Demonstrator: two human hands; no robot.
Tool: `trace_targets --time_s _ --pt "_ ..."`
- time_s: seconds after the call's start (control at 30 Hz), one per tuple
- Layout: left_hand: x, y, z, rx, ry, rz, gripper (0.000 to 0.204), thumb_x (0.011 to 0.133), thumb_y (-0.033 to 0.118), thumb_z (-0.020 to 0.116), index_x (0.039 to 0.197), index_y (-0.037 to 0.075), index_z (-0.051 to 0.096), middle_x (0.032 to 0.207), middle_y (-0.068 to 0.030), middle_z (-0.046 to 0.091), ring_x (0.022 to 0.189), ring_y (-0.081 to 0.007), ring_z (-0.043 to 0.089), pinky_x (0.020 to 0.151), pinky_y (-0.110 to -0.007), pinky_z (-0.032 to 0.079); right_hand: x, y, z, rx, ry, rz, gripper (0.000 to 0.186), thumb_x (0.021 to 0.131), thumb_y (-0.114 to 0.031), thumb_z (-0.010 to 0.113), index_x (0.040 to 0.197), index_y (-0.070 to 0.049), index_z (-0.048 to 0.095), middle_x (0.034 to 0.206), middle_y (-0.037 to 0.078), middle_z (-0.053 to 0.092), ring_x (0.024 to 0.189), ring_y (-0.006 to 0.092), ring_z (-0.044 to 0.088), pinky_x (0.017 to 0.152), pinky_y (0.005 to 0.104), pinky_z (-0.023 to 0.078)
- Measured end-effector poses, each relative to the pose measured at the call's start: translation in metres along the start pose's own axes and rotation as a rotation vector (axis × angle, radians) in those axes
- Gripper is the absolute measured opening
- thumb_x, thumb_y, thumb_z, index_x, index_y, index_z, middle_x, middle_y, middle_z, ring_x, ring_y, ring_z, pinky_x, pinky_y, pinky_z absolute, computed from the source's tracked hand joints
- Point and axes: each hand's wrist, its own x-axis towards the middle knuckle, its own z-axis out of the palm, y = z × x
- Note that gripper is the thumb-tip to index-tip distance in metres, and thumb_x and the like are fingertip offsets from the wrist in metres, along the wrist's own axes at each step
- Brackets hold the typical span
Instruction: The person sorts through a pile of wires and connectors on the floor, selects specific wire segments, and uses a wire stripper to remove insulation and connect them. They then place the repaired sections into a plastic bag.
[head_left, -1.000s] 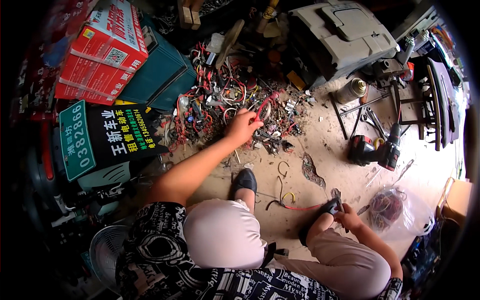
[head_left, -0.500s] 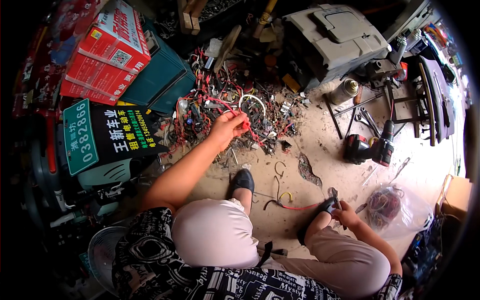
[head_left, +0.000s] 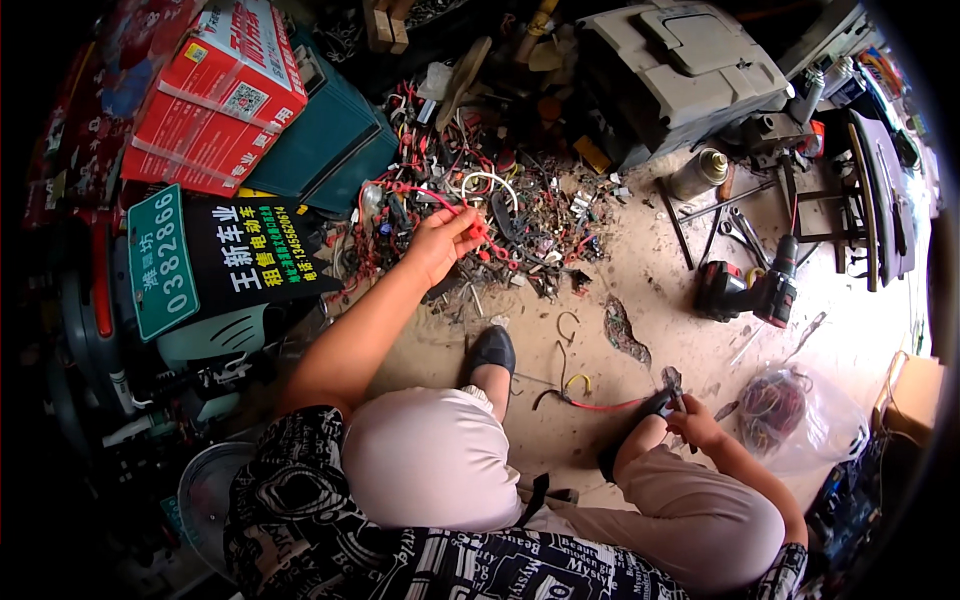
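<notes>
We have the red wire [head_left: 479, 232] pinched between thumb and fingers of our left hand [head_left: 442, 246], over the near side of the scrap pile [head_left: 550, 220], while our right hand [head_left: 697, 424] is closed around a dark tool [head_left: 678, 402] beside our right shoe [head_left: 655, 406]; we cannot tell the tool's kind. Because the wire lies among loose ends, near a white loop [head_left: 510, 186], a hard tug could snag it and drag scraps along. Sharp bits could prick our bare fingers. A slip of the tool could catch our foot, and the thin floor wire [head_left: 610, 406] reaching that shoe could get trapped underfoot.
</notes>
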Motion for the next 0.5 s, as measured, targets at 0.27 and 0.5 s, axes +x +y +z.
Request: trace_targets --time_s 0.27,0.5 --pt "0.001 -0.006 -0.005 0.068 0.007 -0.03 0.015 0.094 0.018 0.062 0.102 0.005 0.063 0.096 -0.0049 0.067 0.087 -0.0144 0.065 0.081 -0.031 0.055 -0.008 -0.008 0.003 -0.094 -0.26 -0.199 0.035 0.08 -0.001 0.066 0.111 -0.005 0.052 0.097 0.001 0.051 0.089 0.0118 0.049 0.083 0.0256 0.043" --pt "0.014 -0.006 -0.073 0.281 0.137 -0.005 0.019 0.095 0.021 0.06 0.103 0.003 0.06 0.091 -0.0059 0.065 0.085 -0.0156 0.063 0.086 -0.037 0.054 -0.01 -0.024 0.01 -0.024 -0.324 -0.232 0.03 0.084 0.001 0.063 0.111 -0.005 0.052 0.099 0.0 0.05 0.092 0.0104 0.048 0.087 0.0244 0.042"
